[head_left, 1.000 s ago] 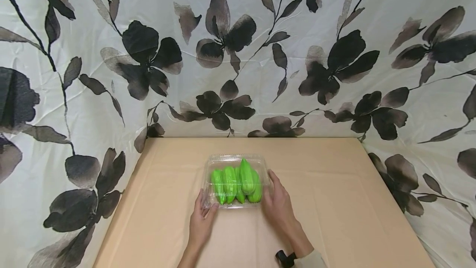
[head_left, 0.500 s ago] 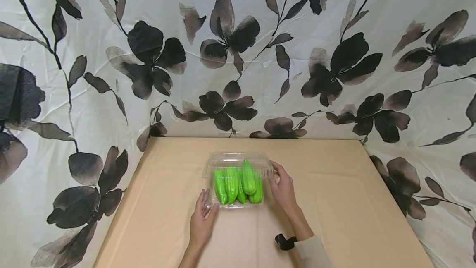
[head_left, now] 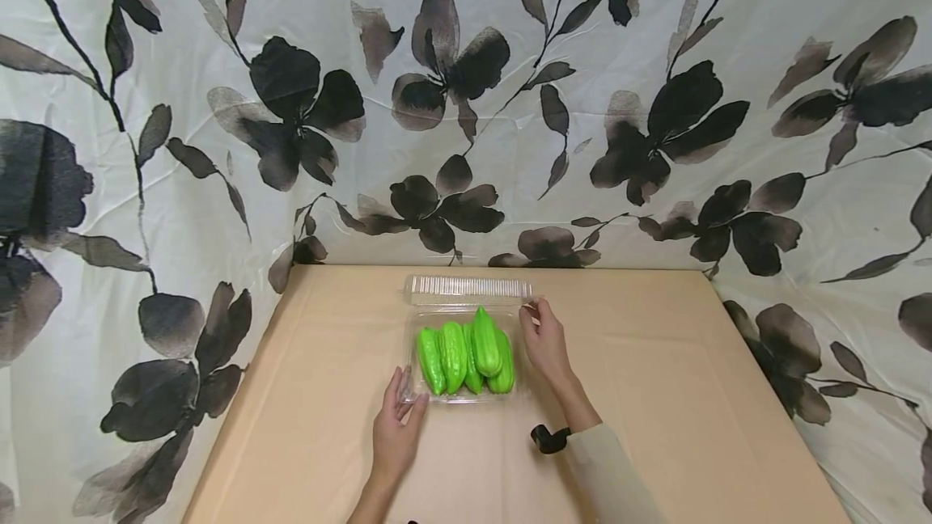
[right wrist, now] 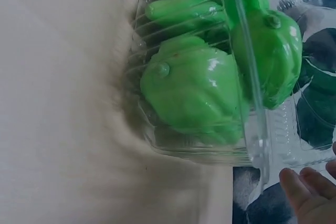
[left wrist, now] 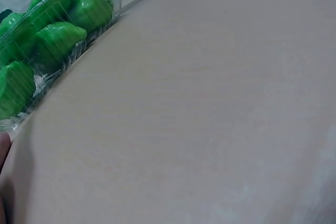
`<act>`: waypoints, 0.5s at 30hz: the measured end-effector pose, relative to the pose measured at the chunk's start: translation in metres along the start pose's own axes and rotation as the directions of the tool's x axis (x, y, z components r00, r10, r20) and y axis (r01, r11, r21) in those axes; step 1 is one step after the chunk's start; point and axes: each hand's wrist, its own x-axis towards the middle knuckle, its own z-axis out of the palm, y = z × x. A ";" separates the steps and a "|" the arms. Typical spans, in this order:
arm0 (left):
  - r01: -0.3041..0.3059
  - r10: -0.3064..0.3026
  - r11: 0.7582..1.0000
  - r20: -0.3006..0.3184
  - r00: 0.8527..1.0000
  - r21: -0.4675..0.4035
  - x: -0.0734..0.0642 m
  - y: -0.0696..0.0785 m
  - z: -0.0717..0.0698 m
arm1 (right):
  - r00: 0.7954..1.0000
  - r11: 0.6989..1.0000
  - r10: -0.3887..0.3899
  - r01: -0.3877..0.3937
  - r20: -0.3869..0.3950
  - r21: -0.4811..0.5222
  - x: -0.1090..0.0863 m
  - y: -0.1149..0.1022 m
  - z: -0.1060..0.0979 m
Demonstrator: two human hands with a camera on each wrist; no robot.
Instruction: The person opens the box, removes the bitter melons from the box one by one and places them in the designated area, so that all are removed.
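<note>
Tan tabletop (head_left: pixel 291 427), clear box (head_left: pixel 466 399), bright-green vegetables (head_left: pixel 484 346)

Room type unclear, floral drape (head_left: pixel 568 128), tan tabletop (head_left: pixel 677 395)

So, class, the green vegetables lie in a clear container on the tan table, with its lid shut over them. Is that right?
Not quite: the lid is open, not shut. The head view shows it tipped back beyond the far edge of the clear container. The rest stands: the green vegetables lie inside, on the tan table.
</note>
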 end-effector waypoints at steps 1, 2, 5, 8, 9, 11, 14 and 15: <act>0.003 -0.003 1.000 0.001 1.000 -0.005 0.000 0.000 0.000 | 1.000 1.000 0.006 -0.007 0.010 0.007 0.002 0.000 0.001; 0.005 -0.005 1.000 0.002 1.000 -0.007 0.000 0.000 0.001 | 1.000 1.000 0.013 -0.013 0.018 0.012 0.004 0.001 0.002; 0.011 -0.011 1.000 0.008 1.000 -0.010 0.000 -0.001 0.001 | 0.999 0.999 0.021 -0.022 0.030 0.036 0.009 0.003 0.005; 0.016 -0.016 1.000 0.014 1.000 -0.008 0.000 -0.001 0.001 | 0.999 0.998 0.029 -0.031 0.043 0.047 0.011 0.003 0.008; 0.015 -0.015 1.000 0.014 1.000 -0.009 0.000 -0.002 0.001 | 0.999 0.998 0.030 -0.032 0.045 0.051 0.011 0.003 0.009; 0.012 -0.012 1.000 0.014 1.000 -0.007 0.000 -0.002 0.000 | 0.998 0.998 0.030 -0.033 0.056 0.048 0.013 0.004 0.010; -0.004 0.004 1.000 0.001 1.000 -0.003 0.000 -0.003 0.000 | 0.998 0.999 0.013 -0.016 0.069 0.042 0.015 0.003 0.012; -0.010 0.010 1.000 -0.005 1.000 -0.004 0.000 -0.003 0.001 | 0.997 0.999 0.009 -0.012 0.072 0.041 0.016 0.003 0.012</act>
